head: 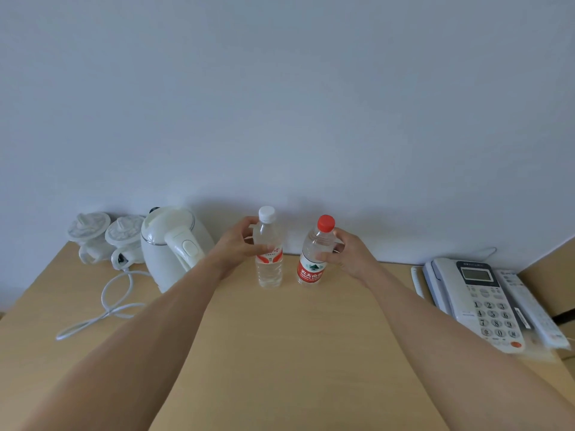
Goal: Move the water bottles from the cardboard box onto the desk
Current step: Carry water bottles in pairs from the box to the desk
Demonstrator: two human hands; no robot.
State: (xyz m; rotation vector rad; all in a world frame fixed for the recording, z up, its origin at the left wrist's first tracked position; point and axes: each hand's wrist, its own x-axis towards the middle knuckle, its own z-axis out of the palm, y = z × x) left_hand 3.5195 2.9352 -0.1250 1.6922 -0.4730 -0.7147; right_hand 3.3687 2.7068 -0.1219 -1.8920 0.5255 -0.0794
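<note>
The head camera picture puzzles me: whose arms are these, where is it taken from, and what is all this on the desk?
No machine here: a person wears a wide-angle camera on the head, looking forward and down, so the two bare arms are their own. The left hand grips a clear plastic water bottle with a white cap; the right hand grips a clear plastic water bottle with a red cap and red label. Both bottles stand upright on the light wooden desk, near the wall. On the left sit two white lidded ceramic cups and a white electric kettle with its loose white cord. On the right lies a grey desk telephone with number keys. No cardboard box is in view.
</note>
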